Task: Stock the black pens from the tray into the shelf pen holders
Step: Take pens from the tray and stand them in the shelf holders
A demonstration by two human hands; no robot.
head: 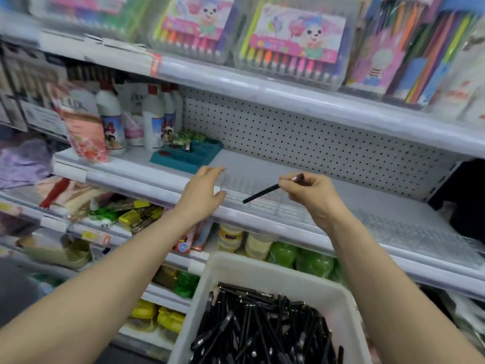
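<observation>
The white plastic tray (pixel 262 266) sits nearest, full of loose black pens (pixel 262 329). Above it, the right hand (pixel 312 195) pinches one thin black pen (pixel 261 193) by its top end. The left hand (pixel 203 193) is open, with straight fingers at the clear plastic pen holders (pixel 244 179) on the front edge of the white metal shelf (pixel 157 177). The pen should go tip first into one slot while the left hand steadies the holder. Farther back are a teal tray (pixel 186 156), white bottles (pixel 110 119) and a dotted back wall (pixel 288 132).

- Two hands: left hand (pixel 202 195), right hand (pixel 312 195)
- One black pen (pixel 259 193) aloft
- One white tray (pixel 262 266), pens (pixel 262 332) past counting
- One teal organiser (pixel 183 158)
- Two marker cases (pixel 196 27) (pixel 296 40)
</observation>
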